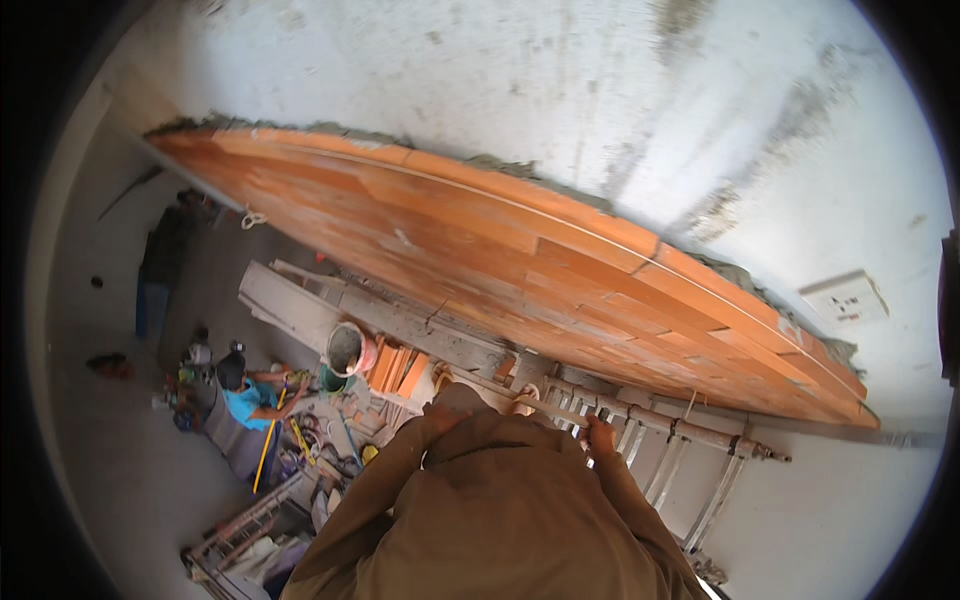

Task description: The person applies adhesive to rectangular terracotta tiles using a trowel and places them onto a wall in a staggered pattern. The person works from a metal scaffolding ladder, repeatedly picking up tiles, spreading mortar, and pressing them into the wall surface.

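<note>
Head view, high up, looking steeply down brick wall (520,250).

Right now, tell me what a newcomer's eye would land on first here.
The long orange brick wall sweeps across the middle, grey mortar along its top edge. Below it, the right hand rests on a ladder-like metal frame. Far below at lower left, a person in a blue shirt crouches among tools and a bucket.

Grey plastered wall (560,80), wall socket (845,297), concrete floor (130,470)
</note>
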`<act>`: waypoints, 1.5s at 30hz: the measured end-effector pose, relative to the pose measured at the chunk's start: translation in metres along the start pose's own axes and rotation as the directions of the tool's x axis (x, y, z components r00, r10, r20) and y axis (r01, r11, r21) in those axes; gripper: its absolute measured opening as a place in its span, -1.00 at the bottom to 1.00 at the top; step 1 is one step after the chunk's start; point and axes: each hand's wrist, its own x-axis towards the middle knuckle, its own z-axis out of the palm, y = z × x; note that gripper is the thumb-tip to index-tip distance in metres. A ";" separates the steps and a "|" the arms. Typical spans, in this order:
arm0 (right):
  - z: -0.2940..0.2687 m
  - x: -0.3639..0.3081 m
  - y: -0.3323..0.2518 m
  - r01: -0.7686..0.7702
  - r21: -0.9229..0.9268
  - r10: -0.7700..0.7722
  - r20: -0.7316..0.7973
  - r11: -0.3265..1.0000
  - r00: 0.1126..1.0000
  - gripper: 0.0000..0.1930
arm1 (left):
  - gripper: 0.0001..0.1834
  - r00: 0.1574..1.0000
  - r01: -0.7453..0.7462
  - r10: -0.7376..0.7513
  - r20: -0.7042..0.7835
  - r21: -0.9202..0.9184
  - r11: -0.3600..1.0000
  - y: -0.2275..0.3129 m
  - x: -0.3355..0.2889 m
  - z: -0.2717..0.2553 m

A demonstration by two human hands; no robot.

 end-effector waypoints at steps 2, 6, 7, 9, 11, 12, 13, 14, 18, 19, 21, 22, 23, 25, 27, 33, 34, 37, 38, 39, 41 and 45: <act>0.025 0.001 -0.006 -0.039 -0.100 0.048 0.096 0.994 0.994 -0.70 | 0.05 0.992 0.115 -0.118 -0.045 -0.057 0.992 -0.014 -0.012 0.019; 0.084 -0.011 -0.045 -0.041 -0.185 0.077 0.194 0.982 0.978 -0.71 | 0.15 0.953 0.302 -0.298 0.050 -0.140 0.943 -0.045 -0.002 0.059; 0.098 -0.014 -0.041 -0.048 -0.191 0.093 0.234 0.980 0.968 -0.71 | 0.17 0.934 0.357 -0.347 0.083 -0.199 0.913 -0.052 -0.013 0.070; 0.122 -0.011 -0.030 -0.070 -0.199 0.123 0.272 0.978 0.954 -0.74 | 0.16 0.915 0.402 -0.384 0.120 -0.328 0.855 -0.061 -0.033 0.083; 0.144 -0.008 -0.023 -0.088 -0.243 0.156 0.276 0.966 0.949 -0.79 | 0.11 0.900 0.430 -0.420 0.114 -0.378 0.820 -0.075 -0.039 0.099; 0.154 -0.016 -0.025 -0.111 -0.266 0.194 0.310 0.957 0.931 -0.78 | 0.07 0.889 0.449 -0.448 0.094 -0.371 0.813 -0.089 -0.035 0.119; 0.163 -0.012 -0.025 -0.094 -0.339 0.208 0.321 0.936 0.924 -0.77 | 0.03 0.880 0.460 -0.471 0.066 -0.365 0.809 -0.093 -0.035 0.125; 0.172 -0.008 -0.025 -0.075 -0.408 0.224 0.330 0.910 0.917 -0.76 | 0.02 0.870 0.471 -0.488 0.067 -0.400 0.786 -0.095 -0.035 0.132; 0.209 0.023 0.001 0.042 -0.570 0.182 0.331 0.820 0.926 -0.71 | -0.02 0.886 0.456 -0.446 0.130 -0.419 0.785 -0.090 -0.038 0.137; 0.218 0.034 0.010 0.055 -0.562 0.169 0.337 0.825 0.926 -0.70 | -0.03 0.901 0.432 -0.403 0.159 -0.397 0.810 -0.100 -0.030 0.147; 0.236 0.055 0.027 0.082 -0.543 0.137 0.350 0.836 0.927 -0.69 | -0.04 0.795 0.489 -0.596 -0.110 -0.465 0.738 -0.096 -0.023 0.193; 0.246 0.064 0.036 0.063 -0.539 0.148 0.339 0.840 0.929 -0.70 | -0.04 0.699 0.509 -0.675 -0.235 -0.499 0.701 -0.097 -0.021 0.203; 0.254 0.073 0.046 0.044 -0.536 0.159 0.327 0.843 0.932 -0.71 | -0.07 0.734 0.527 -0.665 -0.140 -0.499 0.687 -0.105 -0.016 0.208; 0.274 0.093 0.060 0.007 -0.537 0.183 0.299 0.844 0.937 -0.72 | -0.13 0.799 0.537 -0.601 0.021 -0.476 0.697 -0.113 -0.015 0.199; 0.298 0.113 0.075 -0.031 -0.549 0.216 0.275 0.835 0.937 -0.74 | -0.20 0.863 0.493 -0.491 0.119 -0.418 0.763 -0.113 -0.014 0.175; 0.367 0.199 0.141 0.088 -0.657 0.244 0.396 0.748 0.885 -0.77 | -0.44 0.744 0.235 -0.558 -0.368 -0.637 0.734 -0.148 0.007 0.211; 0.386 0.204 0.150 0.113 -0.690 0.253 0.406 0.715 0.878 -0.77 | -0.50 0.693 0.194 -0.617 -0.372 -0.728 0.657 -0.145 0.002 0.204; 0.436 0.222 0.179 0.218 -0.741 0.235 0.454 0.635 0.859 -0.74 | -0.54 0.658 0.310 -0.748 -0.085 -0.875 0.372 -0.147 0.001 0.201; 0.446 0.233 0.192 0.276 -0.741 0.212 0.490 0.612 0.846 -0.73 | -0.52 0.645 0.276 -0.761 -0.073 -0.906 0.321 -0.143 0.002 0.195; 0.455 0.247 0.211 0.330 -0.736 0.189 0.524 0.592 0.830 -0.71 | -0.50 0.633 0.242 -0.772 -0.063 -0.931 0.274 -0.139 0.003 0.187; 0.463 0.286 0.247 0.456 -0.785 0.166 0.560 0.420 0.811 -0.65 | -0.43 0.598 0.130 -0.764 -0.244 -0.910 0.393 -0.135 0.026 0.198; 0.514 0.256 0.287 0.550 -0.828 0.114 0.561 0.113 0.820 -0.50 | -0.35 0.606 0.147 -0.653 -0.454 -0.743 0.653 -0.141 0.053 0.212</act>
